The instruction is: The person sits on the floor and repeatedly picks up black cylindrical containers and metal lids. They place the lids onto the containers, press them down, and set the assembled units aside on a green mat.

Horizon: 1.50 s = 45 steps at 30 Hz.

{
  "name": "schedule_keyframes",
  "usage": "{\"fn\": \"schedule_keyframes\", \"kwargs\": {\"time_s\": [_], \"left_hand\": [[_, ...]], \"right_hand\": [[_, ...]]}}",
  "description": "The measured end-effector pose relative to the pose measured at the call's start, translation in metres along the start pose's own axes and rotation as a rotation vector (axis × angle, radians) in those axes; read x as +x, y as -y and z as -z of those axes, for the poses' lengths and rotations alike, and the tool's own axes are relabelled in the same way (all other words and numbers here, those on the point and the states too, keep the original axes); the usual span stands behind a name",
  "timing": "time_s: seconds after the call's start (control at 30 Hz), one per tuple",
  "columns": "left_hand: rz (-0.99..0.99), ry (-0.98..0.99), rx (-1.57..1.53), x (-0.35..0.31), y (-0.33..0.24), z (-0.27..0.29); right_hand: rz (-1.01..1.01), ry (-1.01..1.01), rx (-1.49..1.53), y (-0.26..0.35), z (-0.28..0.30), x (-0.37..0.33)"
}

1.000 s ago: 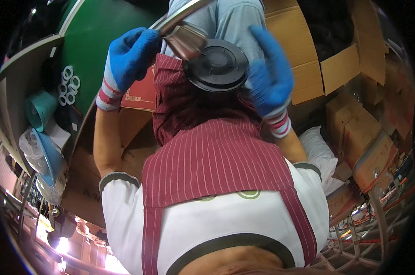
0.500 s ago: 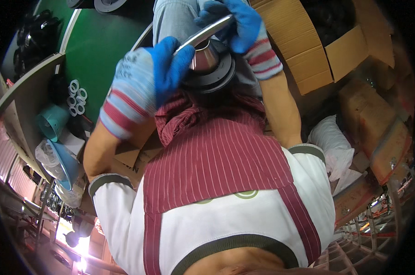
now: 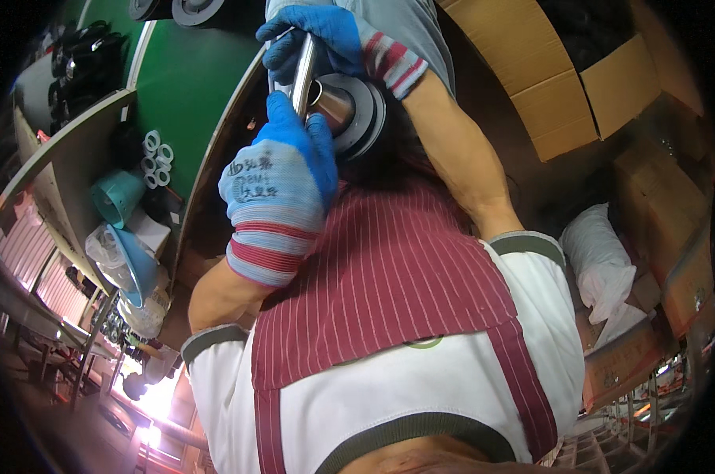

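Both my hands wear blue-coated knit gloves with red-striped cuffs. My left hand [image 3: 282, 178] pinches the near end of a shiny curved metal piece [image 3: 303, 75], seen nearly edge-on. Across its far end, the fingers of my right hand [image 3: 322, 35] are closed. Just right of this piece, a polished metal cone [image 3: 336, 109] protrudes from a black round flanged part [image 3: 369, 110] over my lap. Whether the curved piece touches the cone cannot be made out. The gloves hide parts of both ends.
A green tabletop [image 3: 187, 79] lies to the left, with white rings [image 3: 158, 162] and black round parts [image 3: 198, 9] on it. A teal bucket [image 3: 118, 197] is at left. An open cardboard box [image 3: 543, 87] stands right, with a white sack [image 3: 598, 253] nearer.
Both hands have swung the curved metal piece from a slant to nearly upright in view. My right hand moved left; the cone and black part now tilt leftward.
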<state>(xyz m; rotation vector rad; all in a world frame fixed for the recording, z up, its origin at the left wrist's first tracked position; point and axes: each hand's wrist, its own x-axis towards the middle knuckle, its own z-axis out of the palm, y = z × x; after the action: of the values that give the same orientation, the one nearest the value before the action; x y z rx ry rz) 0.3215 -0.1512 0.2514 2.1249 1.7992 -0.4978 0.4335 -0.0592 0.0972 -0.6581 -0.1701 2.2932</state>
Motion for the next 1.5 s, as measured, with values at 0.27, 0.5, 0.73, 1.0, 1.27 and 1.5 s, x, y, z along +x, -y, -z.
{"fn": "schedule_keyframes", "kwargs": {"time_s": [0.27,0.5,0.73,1.0,1.27,1.5], "left_hand": [[-0.302,-0.047,-0.521,-0.005,0.065,-0.024],[-0.568,-0.026,-0.531,0.019,0.082,-0.031],[-0.788,0.129,-0.362,0.057,0.106,-0.021],[-0.592,-0.268,-0.65,0.035,0.09,-0.025],[0.21,-1.078,-0.715,0.093,0.244,-0.173],[0.582,-0.693,-0.622,0.152,0.299,-0.204]], "right_hand": [[0.162,0.386,0.12,-0.027,0.03,-0.003],[0.507,0.111,-0.271,-0.03,0.033,-0.041],[0.802,0.081,-0.537,-0.037,0.057,-0.061],[0.736,0.075,-0.281,-0.018,0.064,-0.082],[0.889,0.012,-2.018,-0.039,-0.026,-0.128],[1.217,0.037,-1.833,-0.006,-0.04,-0.121]]}}
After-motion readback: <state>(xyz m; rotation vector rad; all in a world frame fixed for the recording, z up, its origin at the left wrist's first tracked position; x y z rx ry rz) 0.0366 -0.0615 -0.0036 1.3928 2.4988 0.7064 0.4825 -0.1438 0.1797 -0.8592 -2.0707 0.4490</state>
